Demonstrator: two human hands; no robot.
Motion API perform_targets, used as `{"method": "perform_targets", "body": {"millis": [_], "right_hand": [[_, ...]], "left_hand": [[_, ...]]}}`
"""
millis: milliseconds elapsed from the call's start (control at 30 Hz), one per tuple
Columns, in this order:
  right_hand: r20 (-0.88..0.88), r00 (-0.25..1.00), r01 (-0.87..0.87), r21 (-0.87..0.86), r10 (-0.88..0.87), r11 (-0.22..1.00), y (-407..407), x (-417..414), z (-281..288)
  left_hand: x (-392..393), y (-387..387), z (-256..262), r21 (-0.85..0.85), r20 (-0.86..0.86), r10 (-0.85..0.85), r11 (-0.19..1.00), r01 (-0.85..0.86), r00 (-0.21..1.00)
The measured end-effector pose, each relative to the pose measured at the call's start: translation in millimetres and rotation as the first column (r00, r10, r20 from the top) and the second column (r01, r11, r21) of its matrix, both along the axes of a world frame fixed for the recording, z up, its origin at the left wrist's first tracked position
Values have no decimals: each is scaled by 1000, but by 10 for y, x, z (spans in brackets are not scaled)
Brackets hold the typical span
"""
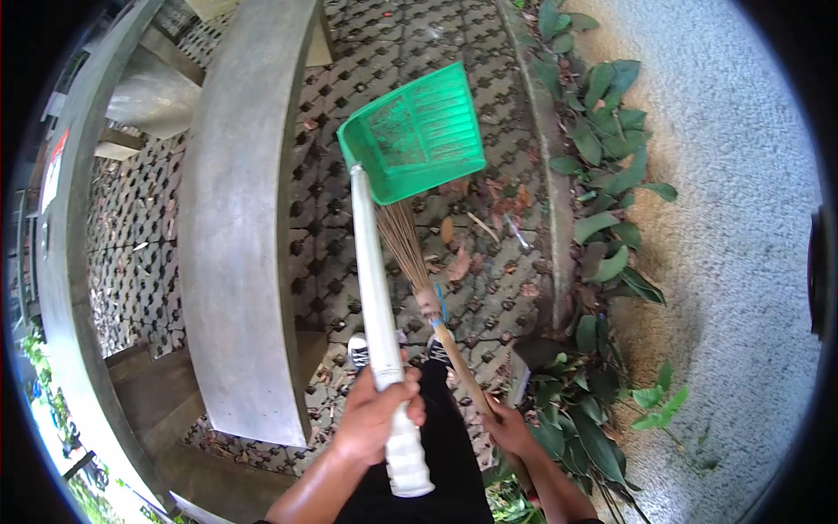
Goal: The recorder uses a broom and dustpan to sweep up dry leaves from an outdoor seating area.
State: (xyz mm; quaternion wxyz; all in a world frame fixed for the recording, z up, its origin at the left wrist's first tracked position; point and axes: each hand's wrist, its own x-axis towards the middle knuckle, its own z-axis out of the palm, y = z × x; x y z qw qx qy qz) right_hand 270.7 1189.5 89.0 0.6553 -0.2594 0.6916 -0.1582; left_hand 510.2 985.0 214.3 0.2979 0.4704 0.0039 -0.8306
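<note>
My left hand (376, 416) grips the white handle (373, 281) of a green plastic dustpan (452, 114). The pan is held out ahead, and dirt marks its inner surface. Around the wooden stick of a stiff-bristled broom (461, 360) my right hand (510, 429) is closed. The broom's bristles (402, 245) reach forward, with their tips hidden under the pan. Dry leaves (460, 263), a brown leaf (447, 230) and a clear plastic scrap (517, 232) lie on the perforated paving blocks (488, 301) to the right of the bristles.
A long concrete bench (239, 216) runs along my left, with a concrete table (72, 262) beyond it. On the right, a low curb (553, 190) borders leafy plants (612, 157) against a rough pale wall (727, 196). My sneakers (358, 350) stand on the paving.
</note>
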Motion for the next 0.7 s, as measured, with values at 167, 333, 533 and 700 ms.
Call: {"method": "perform_targets", "body": {"millis": [167,333,533,700], "right_hand": [[-391,910,-140,30,140,990,577,-286,731],[-593,789,-11,251,163,968,500,-373,857],[-390,901,245,100,-188,964,341,-680,148],[-652,732,21,-267,-197,964,16,-637,55]], "left_hand": [[285,197,-224,73,56,63,995,-67,996],[650,358,-703,274,15,181,945,-178,983],[1043,201,-1458,510,17,287,821,-256,958],[1210,-179,-1376,410,170,274,854,-321,946]]}}
